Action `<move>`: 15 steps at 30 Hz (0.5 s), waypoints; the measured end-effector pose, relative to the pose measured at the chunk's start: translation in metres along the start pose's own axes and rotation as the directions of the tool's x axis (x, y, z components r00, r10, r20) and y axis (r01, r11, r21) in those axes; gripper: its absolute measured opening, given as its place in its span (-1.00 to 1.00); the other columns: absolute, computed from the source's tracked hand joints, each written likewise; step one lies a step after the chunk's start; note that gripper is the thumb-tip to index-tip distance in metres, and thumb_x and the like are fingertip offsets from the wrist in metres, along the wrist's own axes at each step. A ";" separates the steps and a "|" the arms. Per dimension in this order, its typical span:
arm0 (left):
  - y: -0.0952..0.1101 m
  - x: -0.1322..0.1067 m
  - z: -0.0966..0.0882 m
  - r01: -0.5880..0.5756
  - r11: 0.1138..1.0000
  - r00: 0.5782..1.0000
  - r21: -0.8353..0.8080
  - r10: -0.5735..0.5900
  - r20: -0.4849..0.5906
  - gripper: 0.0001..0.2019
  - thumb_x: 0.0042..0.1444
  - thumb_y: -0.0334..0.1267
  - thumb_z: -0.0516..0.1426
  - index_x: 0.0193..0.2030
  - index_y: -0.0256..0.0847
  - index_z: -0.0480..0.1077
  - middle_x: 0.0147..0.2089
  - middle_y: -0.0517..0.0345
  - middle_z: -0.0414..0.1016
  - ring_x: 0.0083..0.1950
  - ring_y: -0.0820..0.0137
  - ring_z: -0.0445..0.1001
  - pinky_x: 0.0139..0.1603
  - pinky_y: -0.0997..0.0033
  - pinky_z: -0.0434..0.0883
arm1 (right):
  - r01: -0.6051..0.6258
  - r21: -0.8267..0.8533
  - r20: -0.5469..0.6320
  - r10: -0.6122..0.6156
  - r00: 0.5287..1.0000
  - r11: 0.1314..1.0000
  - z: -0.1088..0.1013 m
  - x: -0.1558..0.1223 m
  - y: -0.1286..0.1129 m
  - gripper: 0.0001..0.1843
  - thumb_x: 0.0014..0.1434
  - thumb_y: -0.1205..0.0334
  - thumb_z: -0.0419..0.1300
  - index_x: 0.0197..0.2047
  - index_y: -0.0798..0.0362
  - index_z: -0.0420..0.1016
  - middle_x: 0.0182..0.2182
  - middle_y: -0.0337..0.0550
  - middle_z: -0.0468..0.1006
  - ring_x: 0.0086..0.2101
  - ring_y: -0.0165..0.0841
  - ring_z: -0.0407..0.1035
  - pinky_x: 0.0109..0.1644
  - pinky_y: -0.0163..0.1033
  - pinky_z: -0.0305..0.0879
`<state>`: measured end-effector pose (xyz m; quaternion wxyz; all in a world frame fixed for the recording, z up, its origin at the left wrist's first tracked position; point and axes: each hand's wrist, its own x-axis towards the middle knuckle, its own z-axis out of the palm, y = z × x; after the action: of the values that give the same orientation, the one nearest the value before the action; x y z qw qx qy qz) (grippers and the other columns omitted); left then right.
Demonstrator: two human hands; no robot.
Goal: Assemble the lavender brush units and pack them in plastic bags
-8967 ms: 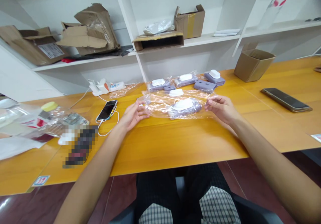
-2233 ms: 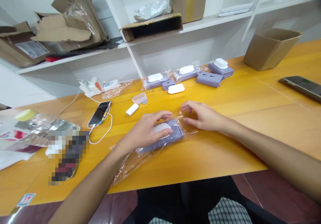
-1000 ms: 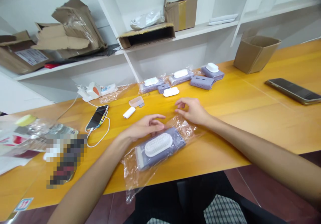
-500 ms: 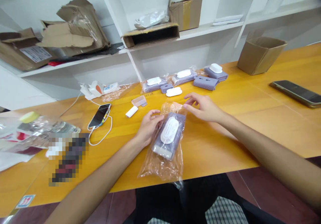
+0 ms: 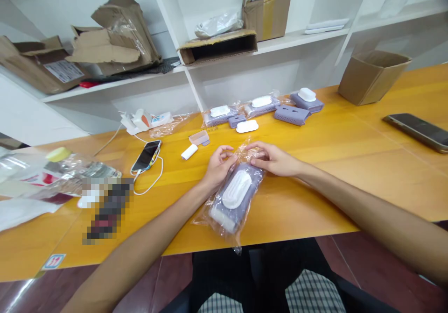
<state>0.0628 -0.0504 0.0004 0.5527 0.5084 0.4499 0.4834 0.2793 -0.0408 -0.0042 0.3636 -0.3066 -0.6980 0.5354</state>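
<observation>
A clear plastic bag (image 5: 202, 219) lies near the table's front edge. Inside it is a purple-grey box-like holder (image 5: 229, 209) with a white oval piece (image 5: 237, 190) on its upper face. At the bag's far end, my left hand (image 5: 220, 167) pinches the film from the left, fingers closed. My right hand (image 5: 275, 159) grips the same end from the right, thumb and fingers together on the plastic. Beyond my hands lie a loose white oval piece (image 5: 247, 126), a small purple part (image 5: 237, 121) and a perforated purple holder (image 5: 292, 115).
Bagged purple holders (image 5: 220, 117) line the back of the table. To the left are a charging phone (image 5: 147, 155), a small white piece (image 5: 189, 152) and a bottle with a yellow cap (image 5: 58, 154). At right stand a cardboard box (image 5: 371, 79) and another phone (image 5: 418, 131).
My right hand has come down and closed on the bag's far end. My left hand has moved up to that end too. The bag's near end has drawn in slightly.
</observation>
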 end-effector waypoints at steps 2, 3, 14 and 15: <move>0.000 0.001 -0.001 -0.003 1.000 1.000 0.000 0.003 0.010 -0.52 -0.11 -0.14 0.41 -0.12 -0.17 0.32 -0.45 0.35 0.43 -0.54 0.56 0.28 -0.48 0.52 0.18 | -0.001 0.042 0.063 -0.002 0.998 0.999 0.005 -0.002 -0.006 -0.55 0.23 0.16 0.34 0.16 0.02 0.40 -0.21 -0.20 0.61 -0.29 -0.36 0.52 -0.21 -0.25 0.43; -0.001 0.001 -0.002 -0.003 1.000 1.000 0.005 0.002 0.013 -0.51 -0.13 -0.13 0.43 -0.12 -0.17 0.32 -0.43 0.34 0.45 -0.54 0.56 0.29 -0.48 0.52 0.19 | -0.010 0.055 0.094 0.004 0.996 0.998 0.007 -0.003 -0.009 -0.54 0.23 0.18 0.34 0.17 0.01 0.40 -0.22 -0.21 0.62 -0.29 -0.36 0.52 -0.20 -0.25 0.44; 0.007 0.012 -0.024 0.092 0.992 0.992 -0.085 -0.084 0.100 -0.51 -0.12 -0.23 0.46 -0.09 -0.19 0.36 -0.48 0.37 0.38 -0.61 0.62 0.21 -0.57 0.54 0.06 | 0.005 -0.345 -0.351 -0.134 0.927 0.939 -0.027 0.004 0.001 -0.64 0.15 0.16 0.35 0.02 0.02 0.50 -0.26 -0.11 0.68 -0.22 -0.22 0.55 -0.07 -0.10 0.45; 0.007 0.013 -0.026 0.095 0.991 0.994 -0.089 -0.090 0.068 -0.52 -0.12 -0.25 0.46 -0.10 -0.18 0.36 -0.51 0.40 0.35 -0.61 0.61 0.20 -0.58 0.54 0.06 | -0.022 -0.431 -0.435 -0.185 0.881 0.902 -0.033 0.004 0.003 -0.69 0.16 0.18 0.34 -0.03 0.02 0.51 -0.20 -0.07 0.68 -0.18 -0.20 0.54 -0.03 -0.08 0.44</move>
<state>0.0379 -0.0341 0.0054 0.6113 0.4761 0.4325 0.4611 0.3049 -0.0193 -0.0005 0.4676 -0.4669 -0.7020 0.2656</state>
